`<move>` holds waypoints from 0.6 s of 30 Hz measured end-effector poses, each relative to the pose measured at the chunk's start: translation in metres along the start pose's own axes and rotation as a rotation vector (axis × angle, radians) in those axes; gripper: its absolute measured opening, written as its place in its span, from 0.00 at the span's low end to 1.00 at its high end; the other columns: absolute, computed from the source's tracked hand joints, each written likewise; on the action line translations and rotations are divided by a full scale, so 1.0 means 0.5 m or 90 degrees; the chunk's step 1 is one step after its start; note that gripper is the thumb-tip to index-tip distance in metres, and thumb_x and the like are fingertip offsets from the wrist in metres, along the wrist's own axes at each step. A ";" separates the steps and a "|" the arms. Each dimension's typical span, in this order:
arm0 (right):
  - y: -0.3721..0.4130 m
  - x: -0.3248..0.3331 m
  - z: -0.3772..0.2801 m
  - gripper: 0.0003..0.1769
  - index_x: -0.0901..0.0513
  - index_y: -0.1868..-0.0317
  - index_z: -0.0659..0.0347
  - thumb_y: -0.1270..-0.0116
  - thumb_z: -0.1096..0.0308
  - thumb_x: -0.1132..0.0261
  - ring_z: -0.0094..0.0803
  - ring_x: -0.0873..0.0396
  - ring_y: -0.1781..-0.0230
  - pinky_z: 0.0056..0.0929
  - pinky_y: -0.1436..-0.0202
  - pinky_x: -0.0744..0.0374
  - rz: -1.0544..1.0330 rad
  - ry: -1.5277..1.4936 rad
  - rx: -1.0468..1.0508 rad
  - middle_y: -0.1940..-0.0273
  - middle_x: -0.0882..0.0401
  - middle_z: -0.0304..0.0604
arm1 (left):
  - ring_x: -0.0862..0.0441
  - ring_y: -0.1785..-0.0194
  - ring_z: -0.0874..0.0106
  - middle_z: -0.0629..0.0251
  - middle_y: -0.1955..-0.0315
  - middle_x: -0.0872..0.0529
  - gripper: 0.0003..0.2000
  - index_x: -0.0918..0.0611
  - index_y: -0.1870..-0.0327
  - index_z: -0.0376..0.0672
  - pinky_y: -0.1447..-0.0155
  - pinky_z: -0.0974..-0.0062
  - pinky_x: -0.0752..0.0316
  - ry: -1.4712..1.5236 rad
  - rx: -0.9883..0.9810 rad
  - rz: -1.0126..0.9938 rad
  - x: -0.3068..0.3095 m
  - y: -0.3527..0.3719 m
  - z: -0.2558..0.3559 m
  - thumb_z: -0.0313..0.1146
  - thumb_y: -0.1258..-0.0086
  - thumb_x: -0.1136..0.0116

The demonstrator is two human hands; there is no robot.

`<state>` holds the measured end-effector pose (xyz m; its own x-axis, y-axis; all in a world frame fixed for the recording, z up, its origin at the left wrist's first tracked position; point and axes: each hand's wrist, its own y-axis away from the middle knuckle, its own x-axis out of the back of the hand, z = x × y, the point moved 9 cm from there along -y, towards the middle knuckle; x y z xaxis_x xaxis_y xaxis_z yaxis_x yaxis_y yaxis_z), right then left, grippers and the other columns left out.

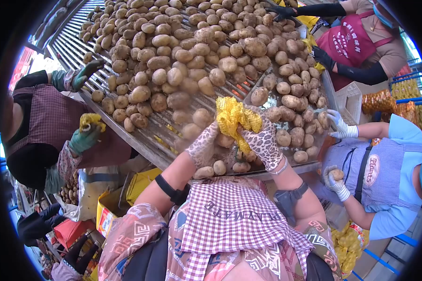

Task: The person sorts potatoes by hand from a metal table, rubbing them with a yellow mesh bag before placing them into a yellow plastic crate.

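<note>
In the head view, a bunched yellow mesh bag is held up over the front edge of the sorting table, between my two gloved hands. My left hand, in a leopard-print glove, closes on the bag's left side. My right hand, gloved alike, grips its right side, with fingers pressed into the folds. A few potatoes lie just below and behind my hands. The bag's lower end hangs down between the hands; part of it is hidden by the fingers.
Potatoes are heaped over the slatted metal table. A co-worker on the left holds yellow netting. On the right, a co-worker in striped gloves holds a potato; another co-worker stands farther back. A yellow crate stands at lower left.
</note>
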<state>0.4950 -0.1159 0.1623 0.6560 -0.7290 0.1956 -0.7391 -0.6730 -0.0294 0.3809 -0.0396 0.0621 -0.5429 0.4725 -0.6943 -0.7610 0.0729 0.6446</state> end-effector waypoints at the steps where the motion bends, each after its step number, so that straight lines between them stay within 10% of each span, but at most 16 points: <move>1: 0.001 0.002 -0.020 0.29 0.27 0.41 0.63 0.44 0.74 0.28 0.34 0.24 0.44 0.31 0.39 0.25 0.006 0.045 0.031 0.46 0.22 0.46 | 0.34 0.32 0.65 0.61 0.35 0.31 0.33 0.36 0.31 0.43 0.27 0.61 0.39 0.003 0.003 0.003 0.004 -0.003 -0.006 0.52 0.30 0.43; 5: -0.008 0.008 0.069 0.28 0.25 0.42 0.63 0.46 0.78 0.30 0.34 0.21 0.47 0.32 0.41 0.24 -0.050 -0.028 -0.111 0.48 0.20 0.46 | 0.34 0.32 0.66 0.62 0.36 0.30 0.43 0.37 0.30 0.42 0.28 0.65 0.39 -0.099 -0.168 -0.239 -0.068 0.028 0.037 0.50 0.43 0.28; 8: -0.041 0.110 0.080 0.24 0.23 0.44 0.63 0.42 0.76 0.31 0.33 0.19 0.51 0.31 0.44 0.22 0.048 0.325 -0.135 0.52 0.17 0.45 | 0.34 0.31 0.67 0.61 0.35 0.30 0.42 0.38 0.29 0.40 0.29 0.70 0.37 -0.259 -0.160 -0.330 -0.106 0.069 0.046 0.46 0.40 0.30; 13: -0.020 0.027 -0.081 0.24 0.24 0.43 0.63 0.41 0.76 0.31 0.30 0.21 0.48 0.30 0.43 0.23 -0.034 -0.031 0.021 0.48 0.19 0.45 | 0.39 0.28 0.64 0.58 0.31 0.35 0.45 0.41 0.27 0.39 0.26 0.68 0.44 -0.361 -0.283 -0.206 -0.073 0.039 0.078 0.46 0.42 0.29; 18: -0.038 0.048 -0.003 0.26 0.22 0.45 0.62 0.45 0.69 0.27 0.35 0.20 0.47 0.34 0.40 0.24 -0.098 0.291 -0.100 0.52 0.18 0.48 | 0.36 0.30 0.64 0.58 0.33 0.33 0.45 0.39 0.29 0.41 0.27 0.64 0.39 -0.388 -0.244 -0.252 -0.063 0.048 0.055 0.48 0.45 0.28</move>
<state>0.5248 -0.1205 0.1691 0.6504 -0.4701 0.5967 -0.6765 -0.7156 0.1737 0.3891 -0.0286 0.1082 -0.0051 0.8773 -0.4799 -0.9841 0.0807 0.1580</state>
